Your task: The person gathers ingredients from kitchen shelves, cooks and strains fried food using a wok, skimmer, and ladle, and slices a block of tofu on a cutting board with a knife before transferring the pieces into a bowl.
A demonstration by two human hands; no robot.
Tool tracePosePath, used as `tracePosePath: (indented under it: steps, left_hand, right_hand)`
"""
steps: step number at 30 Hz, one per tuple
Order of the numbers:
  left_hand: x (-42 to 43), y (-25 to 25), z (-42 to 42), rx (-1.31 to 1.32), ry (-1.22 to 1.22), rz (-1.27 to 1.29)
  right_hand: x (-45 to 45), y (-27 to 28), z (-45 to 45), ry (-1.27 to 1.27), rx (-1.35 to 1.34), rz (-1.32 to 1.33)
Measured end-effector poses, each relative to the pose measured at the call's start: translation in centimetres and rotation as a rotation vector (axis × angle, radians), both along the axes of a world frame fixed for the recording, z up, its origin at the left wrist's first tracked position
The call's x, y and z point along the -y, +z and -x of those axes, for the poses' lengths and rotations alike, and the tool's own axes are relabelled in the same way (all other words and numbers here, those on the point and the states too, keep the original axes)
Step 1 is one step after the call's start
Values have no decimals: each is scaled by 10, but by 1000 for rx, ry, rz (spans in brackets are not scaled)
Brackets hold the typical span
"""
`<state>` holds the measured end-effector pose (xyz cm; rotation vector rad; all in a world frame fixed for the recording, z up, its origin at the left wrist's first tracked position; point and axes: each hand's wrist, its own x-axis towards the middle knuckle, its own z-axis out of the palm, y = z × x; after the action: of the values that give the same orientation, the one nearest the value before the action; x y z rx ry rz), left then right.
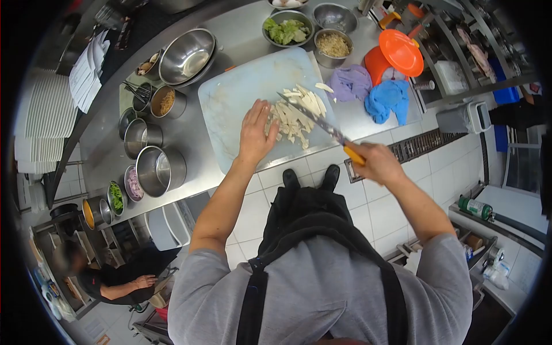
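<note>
Pale chopped strips of food (294, 118) lie in a pile on the right part of a light blue cutting board (227, 95). My left hand (257, 131) rests at the pile's left edge, fingers extended, the thumb near the pieces. A knife (316, 118) with an orange handle is in my right hand (376, 164); its blade lies across the pile, tip pointing up and left. A few longer slices sit near the board's right edge.
Metal bowls (187, 56) and pots (161, 171) line the counter's left side. Behind the board are a bowl of lettuce (286, 30) and a pot of chopped food (333, 45). Purple (351, 83) and blue cloths (387, 102) lie right. Another person (115, 282) is lower left.
</note>
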<state>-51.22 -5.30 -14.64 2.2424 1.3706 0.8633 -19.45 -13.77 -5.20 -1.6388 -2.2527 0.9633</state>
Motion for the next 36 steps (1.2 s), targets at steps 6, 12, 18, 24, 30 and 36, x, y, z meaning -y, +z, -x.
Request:
tracePosePath:
  steps: [6, 12, 18, 24, 30, 36]
  left_hand:
    - [12, 63, -74, -177, -478, -67]
    - [-10, 29, -60, -349, -482, -27]
    - [-64, 19, -49, -259, -145, -27]
    - [-130, -9, -162, -588, -208, 12]
    - [-148, 2, -148, -521, -418, 241]
    - [-195, 70, -117, -609, -294, 350]
  right_hand:
    - [-28, 1, 5, 191, 127, -361]
    - [-21, -3, -31, 193, 112, -346]
    - [53, -10, -121, 16, 134, -204]
    - [92, -47, -109, -552, -300, 91]
    - [87, -65, -111, -534, -380, 115]
    - [35, -73, -110, -291, -321, -38]
